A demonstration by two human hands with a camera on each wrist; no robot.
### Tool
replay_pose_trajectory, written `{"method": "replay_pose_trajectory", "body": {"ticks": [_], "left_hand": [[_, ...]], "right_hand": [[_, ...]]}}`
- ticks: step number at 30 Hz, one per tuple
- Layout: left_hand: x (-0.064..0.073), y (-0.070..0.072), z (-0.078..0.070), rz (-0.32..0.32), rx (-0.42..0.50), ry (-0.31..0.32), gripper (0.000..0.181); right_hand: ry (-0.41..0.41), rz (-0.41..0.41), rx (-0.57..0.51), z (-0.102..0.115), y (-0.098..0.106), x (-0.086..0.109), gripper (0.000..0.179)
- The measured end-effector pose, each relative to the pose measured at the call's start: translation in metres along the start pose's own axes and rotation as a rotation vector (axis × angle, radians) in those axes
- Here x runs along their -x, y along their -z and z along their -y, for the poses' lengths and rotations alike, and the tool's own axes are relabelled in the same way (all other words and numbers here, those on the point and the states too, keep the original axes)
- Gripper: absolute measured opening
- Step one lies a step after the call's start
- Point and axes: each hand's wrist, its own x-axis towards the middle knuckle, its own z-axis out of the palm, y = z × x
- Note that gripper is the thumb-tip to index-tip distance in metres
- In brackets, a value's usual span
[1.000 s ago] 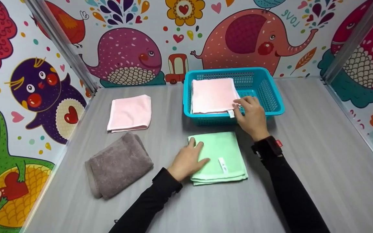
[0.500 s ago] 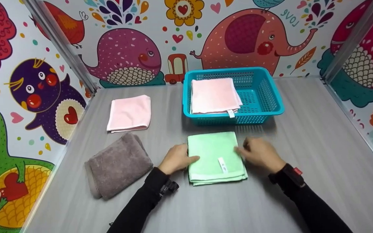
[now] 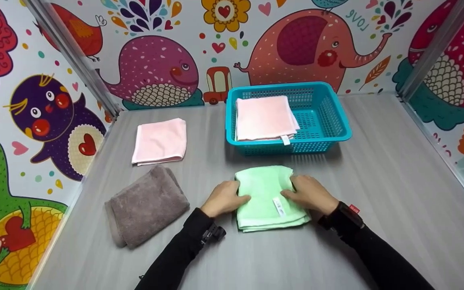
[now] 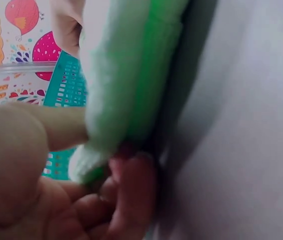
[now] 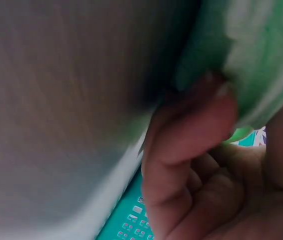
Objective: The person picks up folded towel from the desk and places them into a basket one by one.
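On the surface point(image 3: 401, 189), I see a teal basket point(image 3: 288, 148) beyond the left hand point(image 3: 224, 198) and the right hand point(image 3: 311, 194). A grey towel point(image 3: 147, 207) lies left of the left hand. Between the hands I have the green towel point(image 3: 262, 193) pinched at both sides, thumbs on top, fingers curled beneath. One pink cloth point(image 3: 264, 119) sits in the basket; a second pink cloth point(image 3: 160, 141) lies ahead and left of the left hand. A white label point(image 3: 279, 206) shows near the right thumb.

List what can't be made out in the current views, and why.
Head view: white label on the green cloth, print too small to read.
Head view: floor of the basket under its pink cloth, which covers it.
Right wrist view: green cloth's full outline, cut off by top and right edges.
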Motion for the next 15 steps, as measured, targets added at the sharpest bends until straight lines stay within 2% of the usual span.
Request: {"method": "replay_pose_trajectory", "body": {"ticks": [9,13,15], "left_hand": [[0.003,0.004,-0.004,-0.023,-0.047,-0.068,0.035],[0.006,0.014,-0.016,-0.073,-0.032,-0.138,0.023],[0.006,0.023,-0.025,-0.122,-0.016,-0.179,0.023]], "right_hand": [[0.002,0.017,-0.016,0.001,0.005,0.000,0.027],[0.033,-0.044,-0.085,0.007,0.023,0.005,0.022],[0.073,-0.112,-0.133,0.011,0.039,0.007,0.018]]}}
